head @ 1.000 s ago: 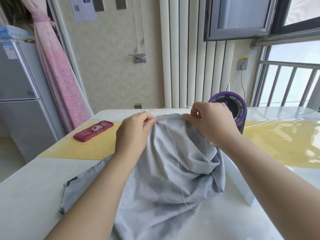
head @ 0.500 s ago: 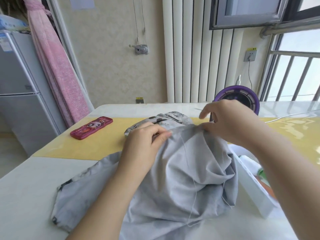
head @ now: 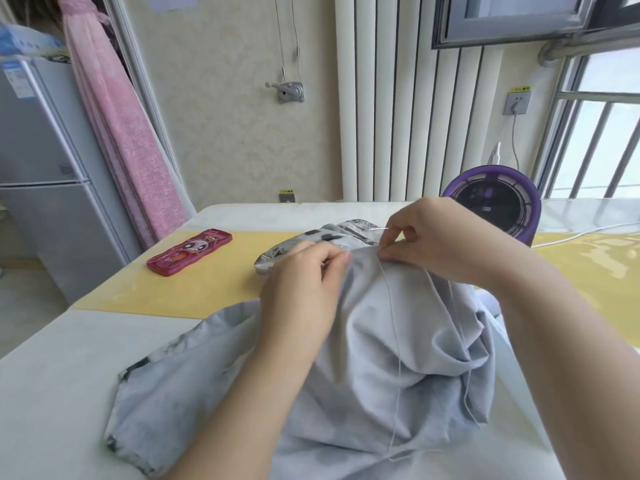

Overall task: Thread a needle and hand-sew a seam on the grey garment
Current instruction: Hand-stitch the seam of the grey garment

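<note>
While left hand point(head: 301, 289) grips garment point(head: 381, 358) edge, right hand point(head: 443, 244) pinching needle point(head: 378, 229)

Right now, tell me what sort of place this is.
Probably a room in a home: a fridge stands at the left, a pink curtain hangs beside it, and the garment lies on a plain table by a barred window.

Bright daylight pours in from the overexposed window point(head: 602, 150) on the right, throwing glare across the glossy yellow mat point(head: 588, 268), leaving soft shadows in the folds of the cloth point(head: 381, 358), while straight lines bow at the wide-angle edges.
</note>
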Motion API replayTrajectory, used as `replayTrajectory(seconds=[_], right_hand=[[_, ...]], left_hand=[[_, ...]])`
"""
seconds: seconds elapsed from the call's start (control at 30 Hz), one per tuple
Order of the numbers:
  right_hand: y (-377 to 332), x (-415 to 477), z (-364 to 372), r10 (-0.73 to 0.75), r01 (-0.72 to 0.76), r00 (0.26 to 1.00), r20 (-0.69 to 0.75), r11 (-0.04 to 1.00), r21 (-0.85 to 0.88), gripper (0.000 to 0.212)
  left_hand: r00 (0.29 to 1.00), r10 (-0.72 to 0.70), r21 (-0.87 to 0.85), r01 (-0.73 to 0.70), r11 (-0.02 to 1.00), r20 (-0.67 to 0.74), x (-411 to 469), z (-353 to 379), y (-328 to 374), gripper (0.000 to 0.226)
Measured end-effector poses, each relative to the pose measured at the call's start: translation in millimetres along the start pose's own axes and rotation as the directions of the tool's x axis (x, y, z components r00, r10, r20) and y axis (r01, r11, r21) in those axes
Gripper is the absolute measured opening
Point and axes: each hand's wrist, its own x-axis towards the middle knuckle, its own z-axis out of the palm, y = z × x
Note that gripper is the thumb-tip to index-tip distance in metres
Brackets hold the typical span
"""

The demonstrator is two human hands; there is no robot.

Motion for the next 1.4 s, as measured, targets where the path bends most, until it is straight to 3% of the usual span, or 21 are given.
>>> replayTrajectory(seconds=[0.17, 0.33, 0.47, 0.6, 0.73, 0.87, 0.97, 1.03, 1.2, 1.4], right_hand=[[17.4, 6.2, 5.2, 0.060, -0.060, 0.996, -0.058, 0.998, 0.003, 0.003], [30.5, 6.1, 4.3, 0.071, -0.072, 0.996, -0.045, 0.997, -0.023, 0.009], [28.7, 4.3, 3.8, 0.063, -0.061, 0.998, 0.032, 0.997, -0.037, 0.006], [26.4, 0.8, 3.7, 0.043, -0.042, 0.999, 0.026, 0.999, -0.014, 0.003], [25.9, -1.3, 2.9, 0.033, -0.033, 0.999, 0.010, 0.999, 0.010, 0.008], [22.2, -2.1, 5.4, 0.020, -0.020, 1.000, -0.008, 1.000, 0.008, 0.006], [20.2, -3.3, 5.4, 0.020, -0.020, 1.000, -0.022, 1.000, 0.001, 0.008], [19.8, -4.2, 4.7, 0.023, -0.023, 0.999, -0.027, 1.000, 0.001, 0.008], [18.9, -6.7, 0.0, 0.028, -0.027, 0.999, -0.025, 1.000, 0.013, 0.005], [20.0, -9.4, -5.8, 0.024, -0.024, 1.000, -0.011, 1.000, 0.014, 0.014]], left_hand=[[0.998, -0.028, 0.117, 0.035, 0.993, -0.062, 22.6, 35.4, 10.3, 0.021], [0.984, 0.170, -0.021, -0.171, 0.985, -0.060, 20.5, 52.0, -8.9, 0.033], [0.959, 0.283, -0.121, -0.282, 0.952, -0.009, 17.0, 38.6, -25.3, 0.026], [0.963, 0.269, -0.136, -0.264, 0.955, 0.020, 18.2, 30.5, -28.5, 0.029], [0.975, 0.191, -0.186, -0.168, 0.968, 0.116, 20.9, 17.9, -22.2, 0.009], [0.982, 0.154, -0.199, -0.131, 0.971, 0.106, 18.9, 12.0, -12.0, 0.006], [0.978, 0.178, -0.117, -0.165, 0.979, 0.106, 16.4, 15.9, -7.0, 0.035], [0.979, 0.179, -0.103, -0.169, 0.980, 0.094, 15.7, 18.4, -4.4, 0.039], [0.988, 0.145, -0.129, -0.137, 0.982, 0.050, 15.3, 24.8, -3.4, 0.018], [0.988, 0.144, -0.175, -0.131, 0.976, 0.062, 14.1, 25.8, -2.8, 0.017]])
